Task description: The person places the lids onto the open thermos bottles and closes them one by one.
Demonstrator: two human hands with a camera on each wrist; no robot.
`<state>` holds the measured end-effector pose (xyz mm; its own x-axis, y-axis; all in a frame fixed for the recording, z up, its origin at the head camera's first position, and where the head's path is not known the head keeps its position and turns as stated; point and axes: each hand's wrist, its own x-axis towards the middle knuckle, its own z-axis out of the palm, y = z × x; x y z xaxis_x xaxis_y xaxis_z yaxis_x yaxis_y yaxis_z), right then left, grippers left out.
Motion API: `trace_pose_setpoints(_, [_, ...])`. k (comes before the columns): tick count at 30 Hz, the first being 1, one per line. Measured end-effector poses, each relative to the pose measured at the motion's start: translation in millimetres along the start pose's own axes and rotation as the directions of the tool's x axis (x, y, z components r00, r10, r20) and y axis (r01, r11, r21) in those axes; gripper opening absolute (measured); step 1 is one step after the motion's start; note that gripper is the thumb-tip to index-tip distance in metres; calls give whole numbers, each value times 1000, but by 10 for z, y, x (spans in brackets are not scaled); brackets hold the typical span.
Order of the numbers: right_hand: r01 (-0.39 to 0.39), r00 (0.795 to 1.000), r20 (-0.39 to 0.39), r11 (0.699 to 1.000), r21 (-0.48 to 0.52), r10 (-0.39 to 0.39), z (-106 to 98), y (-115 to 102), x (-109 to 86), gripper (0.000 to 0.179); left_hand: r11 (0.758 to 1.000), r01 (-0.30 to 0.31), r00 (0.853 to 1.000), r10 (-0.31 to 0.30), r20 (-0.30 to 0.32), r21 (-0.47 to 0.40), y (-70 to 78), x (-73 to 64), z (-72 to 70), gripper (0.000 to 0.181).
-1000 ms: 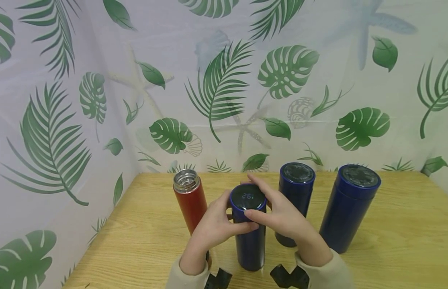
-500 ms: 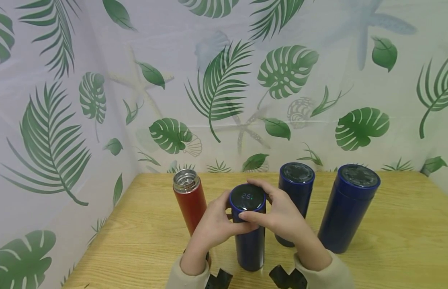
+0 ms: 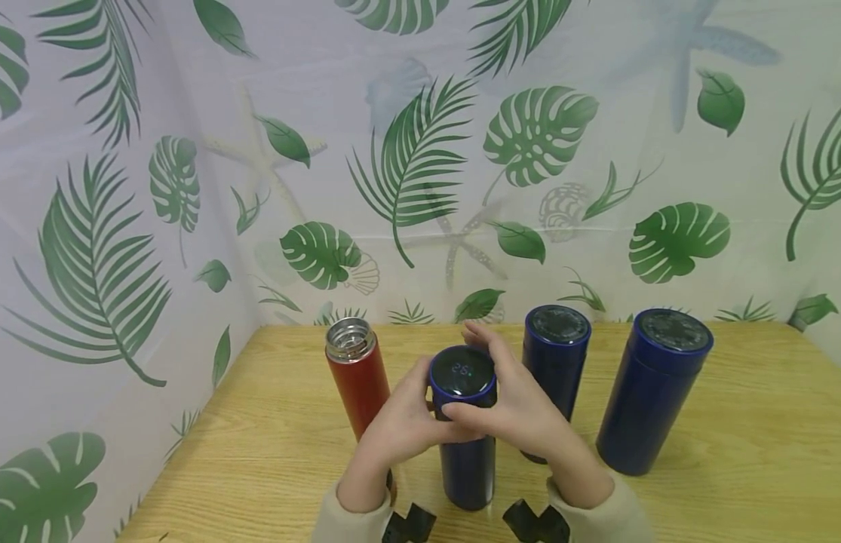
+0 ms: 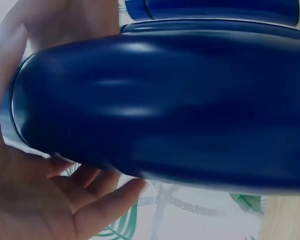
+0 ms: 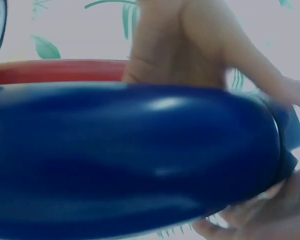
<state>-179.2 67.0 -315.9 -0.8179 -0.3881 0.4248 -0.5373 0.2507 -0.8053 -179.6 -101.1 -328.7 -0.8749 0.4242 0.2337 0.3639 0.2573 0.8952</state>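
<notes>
A dark blue thermos bottle [image 3: 468, 471] stands upright on the table, close in front of the person. Its black-topped lid [image 3: 463, 369] carries lit digits that look like 26. My left hand [image 3: 409, 422] grips the bottle below the lid from the left, thumb across the front. Around the lid my right hand [image 3: 518, 403] holds from the right, with its thumb at the front rim and its fingers at the far side. In the left wrist view the blue bottle body [image 4: 170, 110] hides part of both hands. The bottle body [image 5: 115, 155] also fills the right wrist view.
To the left stands a red thermos bottle [image 3: 359, 385] without a lid, its steel mouth uncovered. Two more blue bottles with lids, a nearer-centre one [image 3: 554, 362] and a wider-looking one [image 3: 654, 392], stand at right. A leaf-print curtain [image 3: 420, 151] closes off the wooden table [image 3: 753, 437].
The right hand has shifted slightly left around the lid, its thumb sliding left along the front rim and its fingers regripping behind. The left hand has stayed almost still.
</notes>
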Motion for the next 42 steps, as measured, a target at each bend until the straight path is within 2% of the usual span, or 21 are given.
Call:
trace_pose_setpoints(4, [77, 991, 96, 990, 122, -89, -70, 45, 7, 77, 995, -34, 994, 43, 99, -98, -44, 18, -30, 69])
trace_pose_setpoints(6, [87, 989, 105, 983, 160, -105, -85, 52, 13, 75, 993, -32, 993, 45, 108, -117, -50, 25, -33, 70])
trace_pose_setpoints(10, [87, 993, 63, 985, 151, -97, -90, 43, 20, 70, 991, -15, 997, 26, 77, -134, -29, 25, -22, 71])
trace_pose_setpoints(14, [80, 997, 15, 990, 116, -82, -78, 14, 17, 67, 990, 5, 999, 1, 42, -141, 116, -10, -11, 69])
trace_pose_setpoints(17, [55, 998, -25, 994, 100, -53, -61, -12, 11, 68, 994, 14, 1000, -14, 2, -106, 227, -35, 2, 67])
trace_pose_setpoints(21, [28, 996, -86, 996, 86, -20, -39, -44, -2, 70, 998, 4, 997, -9, -78, -61, 186, -24, 47, 67])
trace_pose_setpoints(24, [33, 990, -137, 997, 70, -23, -22, -68, -13, 70, 1000, -13, 987, 13, -161, 2, 92, 3, 99, 66])
trace_pose_setpoints(27, [43, 981, -192, 998, 55, -32, 4, -85, -20, 70, 997, -22, 969, 39, -244, 70, 31, 22, 154, 66])
trace_pose_setpoints(30, [49, 969, -244, 998, 34, -39, 34, -91, -22, 69, 995, -17, 950, 47, -308, 101, 24, 28, 204, 64])
trace_pose_setpoints(33, [53, 959, -278, 999, 10, -48, 58, -87, -18, 70, 994, -6, 937, 42, -347, 106, 30, 34, 238, 63])
trace_pose_setpoints(37, [40, 963, -267, 999, -19, -44, 59, -70, 3, 72, 992, 1, 925, 46, -377, 125, 12, 59, 252, 61])
trace_pose_setpoints(42, [12, 972, -230, 994, -108, -37, 31, -46, 26, 76, 988, -3, 907, 69, -415, 157, -48, 110, 255, 58])
